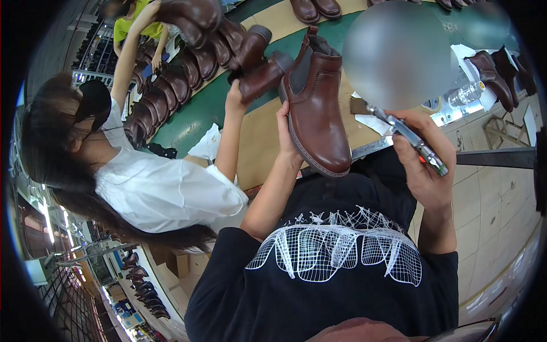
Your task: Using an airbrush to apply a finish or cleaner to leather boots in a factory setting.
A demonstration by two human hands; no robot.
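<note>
One clear bottle (464,96) sits nearby; left fingers (283,123) hold a boot (320,128).

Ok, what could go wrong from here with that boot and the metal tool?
Scuffing: the metal tool in the right hand points toward the brown boot, so a slip might mark its shiny upper.
Dropping: only the left hand supports the raised boot, along its sole edge, so it could tip.
Knocking: the co-worker's boot appears close beside it and might bump it, though depth is hard to judge.
</note>
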